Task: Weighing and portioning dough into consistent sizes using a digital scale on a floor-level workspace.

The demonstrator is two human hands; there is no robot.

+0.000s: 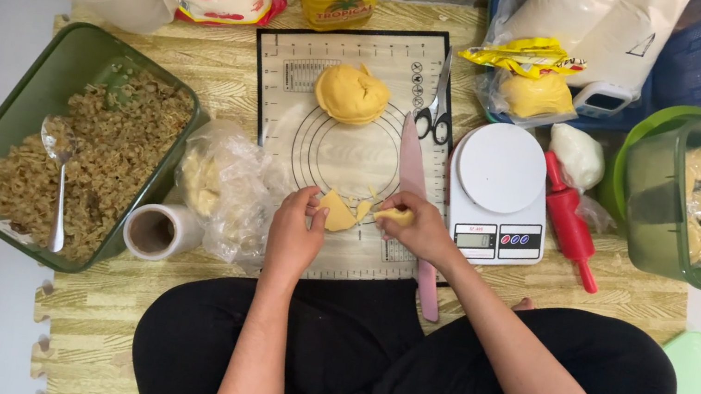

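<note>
Crossed legs in black trousers (397, 373) fill the bottom of the head view, and both forearms reach forward from them to a marked silicone pastry mat (349, 145). The left hand (295, 233) curls over a thin, flat piece of yellow dough (339, 212) lying on the mat, fingertips pressing its near edge. The right hand (422, 229) is closed around a small lump of dough (394, 216), pinched between thumb and fingers just beside the flat piece.

A larger dough ball (352, 93) sits further up the mat, well apart from the hands. A long pink knife (416, 217) lies along the mat's right edge, passing under the right wrist, with black scissors (433, 124) just above it.

The likeliest trouble looks to be that blade: the right forearm rests across it, so a sideways drag of the wrist could nick skin or sweep the knife off the mat toward the lap. The flat piece appears thin enough to tear or stick if it is lifted by one edge alone. The white kitchen scale (498, 192) stands close by the right elbow's path, and a red rolling pin (569, 224) beside it could roll if bumped. On the left, crumpled plastic wrap (226, 182) and its roll (160, 231) lie near the left wrist and could catch on the dough. The green tub of noodle filling (82, 147), spoon in it, sits clear.
</note>
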